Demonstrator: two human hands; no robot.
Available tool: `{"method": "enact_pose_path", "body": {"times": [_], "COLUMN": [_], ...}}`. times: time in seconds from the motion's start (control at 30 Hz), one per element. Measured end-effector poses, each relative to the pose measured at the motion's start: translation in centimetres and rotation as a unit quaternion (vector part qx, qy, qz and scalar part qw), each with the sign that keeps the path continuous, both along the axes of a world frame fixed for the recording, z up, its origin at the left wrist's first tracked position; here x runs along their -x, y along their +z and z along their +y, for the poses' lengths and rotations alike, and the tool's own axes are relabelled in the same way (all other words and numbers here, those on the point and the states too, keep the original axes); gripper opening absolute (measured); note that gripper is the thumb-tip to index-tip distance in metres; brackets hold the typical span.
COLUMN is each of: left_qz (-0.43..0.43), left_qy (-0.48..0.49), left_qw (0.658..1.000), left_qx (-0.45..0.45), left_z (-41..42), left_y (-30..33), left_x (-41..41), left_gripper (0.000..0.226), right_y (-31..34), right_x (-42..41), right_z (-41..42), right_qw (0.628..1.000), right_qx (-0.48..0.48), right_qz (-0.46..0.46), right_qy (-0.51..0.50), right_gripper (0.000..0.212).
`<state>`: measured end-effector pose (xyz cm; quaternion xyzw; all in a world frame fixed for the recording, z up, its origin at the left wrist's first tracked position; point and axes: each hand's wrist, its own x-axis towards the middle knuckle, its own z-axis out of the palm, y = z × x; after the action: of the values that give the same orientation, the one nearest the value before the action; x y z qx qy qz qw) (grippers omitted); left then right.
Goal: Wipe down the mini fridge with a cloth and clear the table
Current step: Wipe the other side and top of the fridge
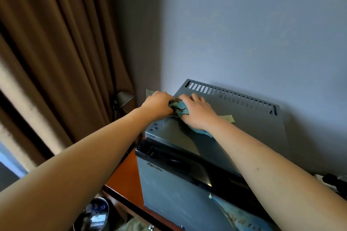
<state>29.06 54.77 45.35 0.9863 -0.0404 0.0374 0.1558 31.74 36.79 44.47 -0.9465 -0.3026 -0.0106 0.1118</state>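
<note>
A grey mini fridge (244, 125) stands on a reddish wooden table (125, 178) against the wall. A crumpled blue cloth (178, 108) lies on the fridge's top near its back left corner. My left hand (157, 105) grips the cloth's left end with curled fingers. My right hand (195, 112) lies on top of the cloth, fingers spread forward and pressing it onto the fridge top. More of the cloth shows under my right wrist. A pale yellow slip (228, 118) peeks out on the fridge top beside my right wrist.
Brown curtains (56, 62) hang at the left, with a small grey desk lamp (123, 99) in the corner. A bin (93, 215) with rubbish sits below the table's left edge. Dark cables and a plug (332, 182) lie right of the fridge. The wall is close behind.
</note>
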Motion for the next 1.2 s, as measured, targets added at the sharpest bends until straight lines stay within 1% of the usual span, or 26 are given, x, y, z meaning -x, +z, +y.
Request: {"method": "enact_pose_path", "body": {"times": [0.1, 0.23, 0.33, 0.4, 0.47, 0.57, 0.67, 0.8, 0.93, 1.03, 1.2], "left_qz": [0.002, 0.022, 0.036, 0.032, 0.024, 0.020, 0.023, 0.022, 0.009, 0.008, 0.003], "left_qy": [0.017, 0.036, 0.060, 0.075, 0.089, 0.102, 0.110, 0.112, 0.102, 0.103, 0.111], "left_qw": [1.000, 0.999, 0.998, 0.996, 0.994, 0.992, 0.991, 0.991, 0.992, 0.992, 0.991], "left_qx": [-0.005, -0.007, 0.006, 0.030, 0.059, 0.074, 0.071, 0.071, 0.074, 0.069, 0.069], "left_z": [0.4, 1.2, 1.6, 1.8, 2.0, 1.8, 1.6, 2.5, 3.2, 3.6, 4.1], "left_y": [0.0, 0.4, 0.5, 0.2, -0.2, -0.3, -0.1, 0.0, 0.1, 0.3, 0.5], "left_x": [-3.8, -8.6, -11.2, -12.2, -12.4, -11.7, -10.1, -6.0, -0.6, 3.9, 10.8], "left_gripper": [0.011, 0.017, 0.010, 0.006, 0.009, 0.007, 0.013, 0.016, 0.018, 0.023, 0.024], "right_y": [-0.2, -0.6, -0.6, -0.8, -0.9, -0.8, -0.7, -0.5, -0.2, -0.2, -0.4], "right_x": [-4.4, -9.5, -12.3, -13.3, -13.8, -13.7, -12.3, -8.7, -3.7, 0.5, 7.4], "right_z": [0.8, 1.9, 3.0, 3.6, 3.9, 4.0, 4.2, 5.1, 6.1, 6.6, 6.8], "right_qw": [1.000, 1.000, 1.000, 1.000, 0.999, 1.000, 1.000, 1.000, 1.000, 1.000, 1.000], "right_qx": [-0.002, -0.001, -0.005, -0.005, -0.004, -0.004, -0.002, -0.002, -0.001, 0.000, -0.005], "right_qz": [-0.006, -0.021, -0.028, -0.030, -0.032, -0.028, -0.011, 0.003, 0.009, 0.014, 0.018], "right_qy": [0.001, 0.004, 0.004, 0.002, 0.002, -0.004, -0.005, 0.005, 0.013, 0.025, 0.024], "right_gripper": [0.051, 0.052, 0.052, 0.052, 0.051, 0.050, 0.051, 0.050, 0.049, 0.052, 0.053]}}
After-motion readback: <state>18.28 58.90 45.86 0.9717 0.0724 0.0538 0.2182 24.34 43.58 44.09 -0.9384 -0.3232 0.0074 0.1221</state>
